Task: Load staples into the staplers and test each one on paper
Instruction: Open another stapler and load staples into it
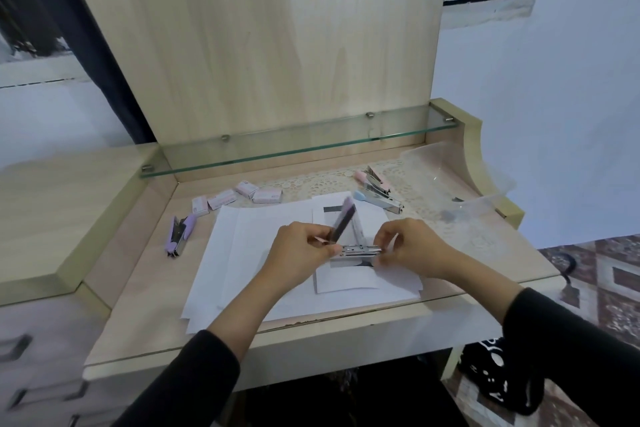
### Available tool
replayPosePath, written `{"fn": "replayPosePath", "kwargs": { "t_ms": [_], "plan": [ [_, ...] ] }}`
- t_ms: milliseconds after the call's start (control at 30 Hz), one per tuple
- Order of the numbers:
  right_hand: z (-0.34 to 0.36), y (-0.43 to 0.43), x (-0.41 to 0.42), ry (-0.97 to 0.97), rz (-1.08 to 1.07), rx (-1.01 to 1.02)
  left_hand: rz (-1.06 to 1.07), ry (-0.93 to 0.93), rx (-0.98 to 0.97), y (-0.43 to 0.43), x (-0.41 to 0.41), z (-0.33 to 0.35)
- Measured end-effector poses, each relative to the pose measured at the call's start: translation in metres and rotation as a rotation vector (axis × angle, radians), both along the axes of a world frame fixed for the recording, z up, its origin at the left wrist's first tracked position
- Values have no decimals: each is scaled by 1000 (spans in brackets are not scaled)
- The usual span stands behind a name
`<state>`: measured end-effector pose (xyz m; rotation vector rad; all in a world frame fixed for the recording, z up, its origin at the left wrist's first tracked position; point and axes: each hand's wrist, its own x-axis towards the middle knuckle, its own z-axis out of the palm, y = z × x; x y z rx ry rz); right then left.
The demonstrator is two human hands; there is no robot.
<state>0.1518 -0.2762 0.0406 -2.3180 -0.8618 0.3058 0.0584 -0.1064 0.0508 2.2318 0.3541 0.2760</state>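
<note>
Head view: The person holds an open stapler [356,249] between both hands, just above the sheets of paper [242,253] that lie spread on the counter [145,288]. The dark lid of the stapler is swung up and tilted away from the person, and the shiny metal rail lies about level, from left to right.

The left hand [304,250] has its grip closed on the left end of the stapler, where the lid is hinged; the fingers are curled around it. The right hand [412,246] has its grip closed too: the fingertips pinch at the right end of the metal rail. The picture is blurred there, so I cannot tell if a strip of staples is also between the fingers. Both arms wear dark sleeves.

Behind the paper, at the left, four small staple boxes [221,199] lie near each other. A purple stapler [180,230] lies on the counter to the left of the paper, apart from it. At the back right, a pink stapler [372,178] and a blue stapler [377,199] lie just beside each other on a lace mat [322,180]. Right of them stands a clear plastic container [460,180]. A glass shelf [294,146] runs along the back of the counter, before a wooden panel.
</note>
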Motion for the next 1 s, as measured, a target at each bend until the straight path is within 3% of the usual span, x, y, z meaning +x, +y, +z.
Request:
{"fn": "replayPosePath", "kwargs": {
  "t_ms": [200,400,533,667,767,1000],
  "plan": [
    [9,-1,0,254,-4,307,-90,-50,-43,-2,-5,-12],
    [30,4,-10,300,25,738,-203,-9,-235,-8,-4,-2],
    [34,9,-5,466,42,793,-237,-57,-360,-15,-4,2],
    [36,3,-4,734,282,696,-294,-30,-400,-18,-9,3],
    [32,3,-3,710,254,703,-288,15,-331,-15,-11,0],
    [32,2,-9,417,83,714,-128,-63,-225,-4,-14,7]
  ]
}}
